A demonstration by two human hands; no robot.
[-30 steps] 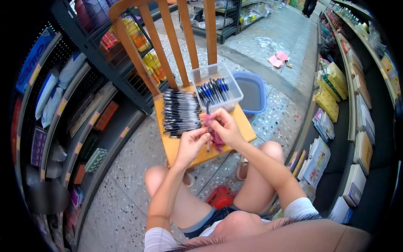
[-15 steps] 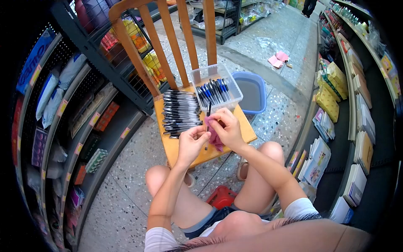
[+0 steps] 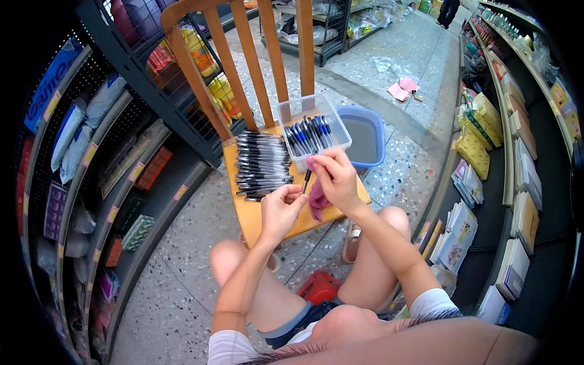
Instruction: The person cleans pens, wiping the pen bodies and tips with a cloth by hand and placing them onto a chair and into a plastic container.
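Between my hands, over the front of the wooden chair's seat point(image 3: 267, 225), is a pen point(image 3: 306, 180). My left hand point(image 3: 281, 210) pinches its lower end. A pink cloth point(image 3: 317, 201) is bunched in my right hand point(image 3: 337, 179), whose fingers close with it around the pen's upper end. Just beyond my left hand, a stack of pens point(image 3: 261, 161) lies sideways on the seat. Behind my hands stands a clear plastic box point(image 3: 345, 135) with several black and blue pens point(image 3: 309, 135) in it.
A blue basin point(image 3: 379, 146) of greyish water is right of the chair. Stocked shelves curve along the left point(image 3: 143, 207) and right point(image 3: 511, 176). Pink paper point(image 3: 403, 90) lies on the floor ahead. Something red point(image 3: 320, 287) is between my legs. A person point(image 3: 448, 11) stands far off.
My right hand has slid the cloth up to the pen's top end, baring more of the shaft. My left hand stays at the lower end, slightly lower than before.
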